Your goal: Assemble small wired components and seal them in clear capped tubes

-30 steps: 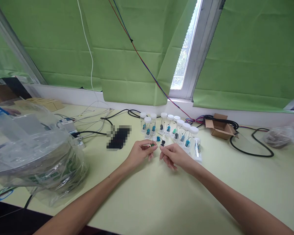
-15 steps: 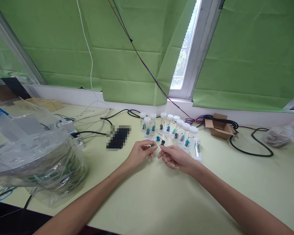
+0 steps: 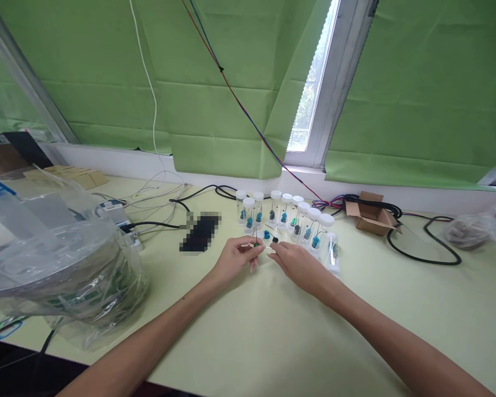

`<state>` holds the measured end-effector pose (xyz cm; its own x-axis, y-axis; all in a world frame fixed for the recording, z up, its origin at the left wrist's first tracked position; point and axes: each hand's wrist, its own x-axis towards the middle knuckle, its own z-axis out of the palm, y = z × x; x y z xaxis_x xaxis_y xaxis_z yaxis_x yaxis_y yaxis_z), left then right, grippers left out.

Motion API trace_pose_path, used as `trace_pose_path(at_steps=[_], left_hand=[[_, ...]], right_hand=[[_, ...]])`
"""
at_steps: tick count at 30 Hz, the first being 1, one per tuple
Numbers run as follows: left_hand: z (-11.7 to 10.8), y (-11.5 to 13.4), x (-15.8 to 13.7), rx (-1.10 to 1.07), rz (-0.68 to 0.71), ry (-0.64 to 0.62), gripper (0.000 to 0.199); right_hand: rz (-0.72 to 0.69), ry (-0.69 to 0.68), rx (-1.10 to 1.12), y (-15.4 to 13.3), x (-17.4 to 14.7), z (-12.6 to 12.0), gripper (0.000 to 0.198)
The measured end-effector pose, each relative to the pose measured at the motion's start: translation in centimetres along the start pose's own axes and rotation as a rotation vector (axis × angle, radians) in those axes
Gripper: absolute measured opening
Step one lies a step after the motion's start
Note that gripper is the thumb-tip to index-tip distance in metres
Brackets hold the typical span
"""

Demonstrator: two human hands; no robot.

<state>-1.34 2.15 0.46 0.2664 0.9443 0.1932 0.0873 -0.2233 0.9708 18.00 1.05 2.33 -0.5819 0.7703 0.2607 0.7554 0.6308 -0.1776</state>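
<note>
Shiny metallic-looking wire (image 3: 268, 247), glossy plastic vials (image 3: 333, 255), matt cardboard box (image 3: 374, 221), creased cloth blinds (image 3: 219, 121)

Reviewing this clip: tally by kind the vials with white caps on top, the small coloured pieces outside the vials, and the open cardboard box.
Vials with white caps on top: 9
Green piece in left hand: 1
Blue piece: 1
Dark piece: 1
Open cardboard box: 1
Total: 13

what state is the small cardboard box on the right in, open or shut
Open: the small cardboard box has its flaps standing apart, leaving its top uncovered.
</note>
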Motion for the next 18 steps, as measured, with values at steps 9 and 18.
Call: trace_pose_path(at_steps=[9, 18], left_hand=[[0.17, 0.39, -0.12, 0.014, 0.008, -0.013, 0.029], [0.11, 0.46, -0.12, 0.028, 0.024, -0.058, 0.028]], right_hand=[[-0.001, 0.033, 0.132, 0.01, -0.16, 0.16, 0.033], [0.345, -0.111, 0.981, -0.53, 0.24, -0.02, 0.031]])
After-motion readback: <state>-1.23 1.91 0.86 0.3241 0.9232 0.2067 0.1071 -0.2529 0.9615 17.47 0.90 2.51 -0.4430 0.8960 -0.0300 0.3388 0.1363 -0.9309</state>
